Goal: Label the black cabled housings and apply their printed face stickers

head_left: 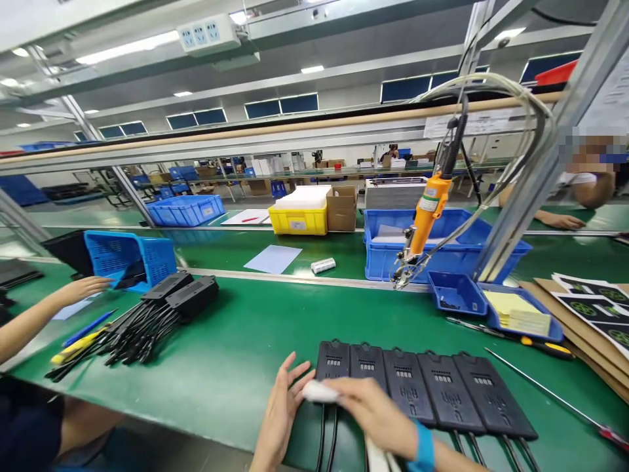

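- White cloth [319, 391] is pinched in the right hand [376, 413], pressed on the leftmost black unit [333, 360].
- The left hand [280, 413] lies open, flat, holding nothing, touching that unit's edge.

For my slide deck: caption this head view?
Right hand wipes the leftmost black module with a white cloth.

bare hands and forearms, a bright blue wristband [424, 448] on the right wrist.
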Demonstrator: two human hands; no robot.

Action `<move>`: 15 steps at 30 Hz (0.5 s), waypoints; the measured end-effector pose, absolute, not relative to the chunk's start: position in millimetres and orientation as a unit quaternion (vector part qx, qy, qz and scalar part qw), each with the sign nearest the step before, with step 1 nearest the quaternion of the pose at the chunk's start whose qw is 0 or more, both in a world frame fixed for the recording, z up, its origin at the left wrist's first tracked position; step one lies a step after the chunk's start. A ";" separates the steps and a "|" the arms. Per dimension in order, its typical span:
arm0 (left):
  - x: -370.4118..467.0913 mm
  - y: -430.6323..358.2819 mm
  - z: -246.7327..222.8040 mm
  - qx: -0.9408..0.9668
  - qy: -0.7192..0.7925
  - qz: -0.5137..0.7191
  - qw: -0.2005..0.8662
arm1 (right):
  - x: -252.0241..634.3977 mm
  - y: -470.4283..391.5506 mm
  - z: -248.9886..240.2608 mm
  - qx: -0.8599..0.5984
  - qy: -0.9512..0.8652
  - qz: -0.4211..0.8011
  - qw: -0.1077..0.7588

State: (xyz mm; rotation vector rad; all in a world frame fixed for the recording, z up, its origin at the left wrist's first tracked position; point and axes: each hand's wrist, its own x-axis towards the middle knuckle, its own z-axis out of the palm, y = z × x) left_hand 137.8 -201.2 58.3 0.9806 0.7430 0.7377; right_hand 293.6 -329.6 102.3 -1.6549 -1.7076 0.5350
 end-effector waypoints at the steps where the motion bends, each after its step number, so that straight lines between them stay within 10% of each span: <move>1: 136.8 -200.5 57.5 0.456 0.330 0.330 0.757 | 312.2 -344.6 100.2 -0.671 -0.620 0.187 0.361; 8: 142.6 -201.5 39.3 0.636 0.310 0.324 0.629 | 364.4 -377.1 53.5 -0.812 -0.535 0.057 0.226; 15: 142.4 -198.4 44.3 0.541 0.343 0.323 0.696 | 282.1 -322.1 75.0 -0.599 -0.743 0.209 0.212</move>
